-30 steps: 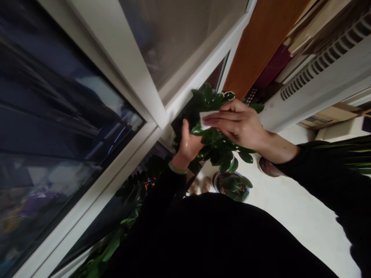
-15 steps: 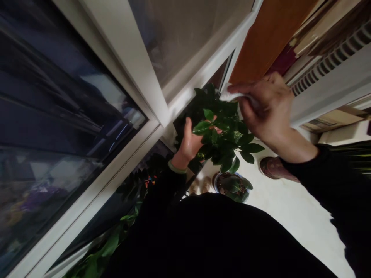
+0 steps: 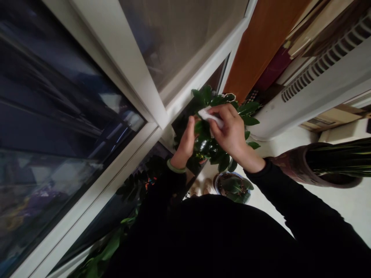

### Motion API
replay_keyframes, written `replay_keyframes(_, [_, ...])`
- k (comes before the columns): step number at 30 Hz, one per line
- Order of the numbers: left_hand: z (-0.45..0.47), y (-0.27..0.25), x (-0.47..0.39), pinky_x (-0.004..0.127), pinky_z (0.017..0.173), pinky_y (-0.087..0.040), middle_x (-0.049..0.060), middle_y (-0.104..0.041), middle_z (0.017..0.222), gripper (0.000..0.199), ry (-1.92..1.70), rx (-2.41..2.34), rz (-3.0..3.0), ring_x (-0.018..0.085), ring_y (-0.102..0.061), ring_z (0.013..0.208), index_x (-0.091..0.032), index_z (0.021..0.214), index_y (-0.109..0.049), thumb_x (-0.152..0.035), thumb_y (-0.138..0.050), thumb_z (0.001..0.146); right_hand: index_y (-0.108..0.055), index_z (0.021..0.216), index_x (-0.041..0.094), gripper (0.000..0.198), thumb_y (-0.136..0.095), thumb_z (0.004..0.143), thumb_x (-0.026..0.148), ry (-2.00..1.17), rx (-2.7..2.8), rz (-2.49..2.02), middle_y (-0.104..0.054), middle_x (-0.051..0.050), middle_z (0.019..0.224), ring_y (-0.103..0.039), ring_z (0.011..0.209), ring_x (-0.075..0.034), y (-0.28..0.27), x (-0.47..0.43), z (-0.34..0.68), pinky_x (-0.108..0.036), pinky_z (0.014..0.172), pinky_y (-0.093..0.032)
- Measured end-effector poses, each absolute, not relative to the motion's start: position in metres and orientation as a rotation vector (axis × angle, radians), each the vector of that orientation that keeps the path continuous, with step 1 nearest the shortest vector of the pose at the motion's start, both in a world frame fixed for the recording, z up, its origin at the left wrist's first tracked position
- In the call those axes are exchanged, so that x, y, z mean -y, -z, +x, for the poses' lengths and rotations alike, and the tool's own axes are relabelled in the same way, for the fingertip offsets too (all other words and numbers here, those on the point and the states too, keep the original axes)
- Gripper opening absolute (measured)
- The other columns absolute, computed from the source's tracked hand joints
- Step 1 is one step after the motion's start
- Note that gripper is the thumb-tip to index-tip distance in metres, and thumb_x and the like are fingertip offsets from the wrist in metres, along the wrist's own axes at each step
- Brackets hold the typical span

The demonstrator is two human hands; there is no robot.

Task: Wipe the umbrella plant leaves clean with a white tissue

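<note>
At frame centre, a leaf (image 3: 203, 129) of the plant (image 3: 220, 150) is propped from behind by the left hand (image 3: 185, 144), fingers loosely curled, so that a white wipe (image 3: 210, 114), pinched in the right hand (image 3: 228, 133), is pressed against its face.

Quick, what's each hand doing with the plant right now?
Left hand: open, cupped against the plant's leaves.
Right hand: closed, pinching a white wipe on a leaf.
</note>
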State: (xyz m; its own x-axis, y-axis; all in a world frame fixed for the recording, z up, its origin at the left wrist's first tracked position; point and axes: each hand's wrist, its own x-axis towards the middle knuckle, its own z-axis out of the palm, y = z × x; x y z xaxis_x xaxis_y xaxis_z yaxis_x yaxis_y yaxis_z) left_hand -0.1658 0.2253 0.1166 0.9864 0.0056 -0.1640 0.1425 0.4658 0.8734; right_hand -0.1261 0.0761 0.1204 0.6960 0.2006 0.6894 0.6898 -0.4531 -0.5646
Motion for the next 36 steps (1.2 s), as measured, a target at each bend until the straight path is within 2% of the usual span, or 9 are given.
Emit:
replay_keyframes(4, [-0.167, -0.131, -0.217, 0.061, 0.127, -0.051, 0.006, -0.071, 0.146, 0.068, 0.200, -0.097, 0.873, 0.035, -0.048, 0.162, -0.024, 0.137, -0.070, -0.070, -0.027, 0.111, -0.074, 0.121, 0.028, 0.022, -0.059, 0.107, 0.035, 0.638, 0.653, -2.044, -0.070, -0.011, 0.109, -0.069, 0.099, -0.029, -0.115, -0.080, -0.126, -0.050, 0.088, -0.063])
replay_keyframes(7, [-0.170, -0.136, -0.210, 0.060, 0.125, -0.053, 0.005, -0.073, 0.141, 0.076, 0.222, -0.100, 0.768, 0.034, -0.050, 0.161, -0.025, 0.138, -0.069, -0.074, -0.018, 0.110, -0.075, 0.126, 0.027, 0.027, -0.057, 0.108, 0.036, 0.607, 0.642, -2.073, -0.067, -0.010, 0.107, -0.069, 0.095, -0.027, -0.114, -0.087, -0.131, -0.045, 0.082, -0.064])
replay_keyframes(13, [-0.172, -0.127, -0.206, 0.050, 0.123, -0.056, 0.009, -0.074, 0.134, 0.093, 0.180, -0.149, 0.702, 0.032, -0.056, 0.155, -0.023, 0.135, -0.070, -0.086, -0.009, 0.102, -0.077, 0.129, 0.029, 0.032, -0.054, 0.111, 0.042, 0.457, 0.719, -1.952, -0.073, -0.009, 0.107, -0.071, 0.102, -0.027, -0.129, -0.102, -0.159, -0.047, 0.094, -0.063])
replay_keyframes(16, [-0.171, -0.125, -0.210, 0.054, 0.122, -0.056, 0.007, -0.075, 0.131, 0.090, 0.175, -0.159, 0.660, 0.033, -0.057, 0.153, -0.026, 0.131, -0.071, -0.089, -0.013, 0.100, -0.079, 0.126, 0.033, 0.031, -0.055, 0.110, 0.046, 0.436, 0.692, -1.874, -0.076, -0.007, 0.106, -0.071, 0.103, -0.028, -0.139, -0.092, -0.164, -0.053, 0.099, -0.061])
replay_keyframes(20, [-0.174, -0.130, -0.208, 0.062, 0.123, -0.052, 0.003, -0.071, 0.144, 0.090, 0.178, -0.105, 0.666, 0.035, -0.049, 0.160, -0.030, 0.140, -0.067, -0.088, -0.012, 0.100, -0.078, 0.128, 0.033, 0.036, -0.052, 0.111, 0.051, 0.722, 0.466, -1.894, -0.072, -0.009, 0.106, -0.068, 0.108, -0.032, -0.135, -0.069, -0.147, -0.059, 0.101, -0.058])
replay_keyframes(25, [-0.177, -0.133, -0.203, 0.061, 0.127, -0.048, 0.002, -0.064, 0.157, 0.091, 0.201, -0.060, 0.688, 0.033, -0.040, 0.167, -0.029, 0.150, -0.061, -0.081, -0.003, 0.103, -0.079, 0.126, 0.029, 0.036, -0.055, 0.109, 0.050, 0.677, 0.487, -1.971, -0.069, -0.010, 0.105, -0.068, 0.095, -0.028, -0.112, -0.080, -0.133, -0.049, 0.087, -0.063])
replay_keyframes(30, [-0.174, -0.124, -0.206, 0.050, 0.127, -0.052, 0.007, -0.070, 0.149, 0.094, 0.184, -0.105, 0.725, 0.031, -0.048, 0.162, -0.026, 0.146, -0.063, -0.084, -0.003, 0.102, -0.079, 0.127, 0.030, 0.033, -0.056, 0.110, 0.046, 0.458, 0.637, -1.909, -0.074, -0.008, 0.103, -0.070, 0.095, -0.025, -0.119, -0.097, -0.153, -0.046, 0.087, -0.063])
replay_keyframes(33, [-0.173, -0.122, -0.210, 0.055, 0.128, -0.051, 0.005, -0.074, 0.139, 0.090, 0.166, -0.100, 0.704, 0.031, -0.050, 0.160, -0.030, 0.141, -0.066, -0.085, -0.008, 0.101, -0.080, 0.124, 0.032, 0.031, -0.057, 0.110, 0.047, 0.506, 0.598, -1.878, -0.076, -0.007, 0.105, -0.071, 0.100, -0.027, -0.129, -0.084, -0.155, -0.049, 0.092, -0.062])
replay_keyframes(36, [-0.175, -0.126, -0.208, 0.061, 0.129, -0.048, 0.000, -0.072, 0.145, 0.084, 0.156, -0.117, 0.687, 0.031, -0.047, 0.162, -0.033, 0.142, -0.066, -0.085, -0.013, 0.101, -0.081, 0.125, 0.031, 0.032, -0.059, 0.109, 0.048, 0.705, 0.453, -1.898, -0.074, -0.009, 0.105, -0.070, 0.101, -0.029, -0.127, -0.073, -0.148, -0.053, 0.093, -0.061])
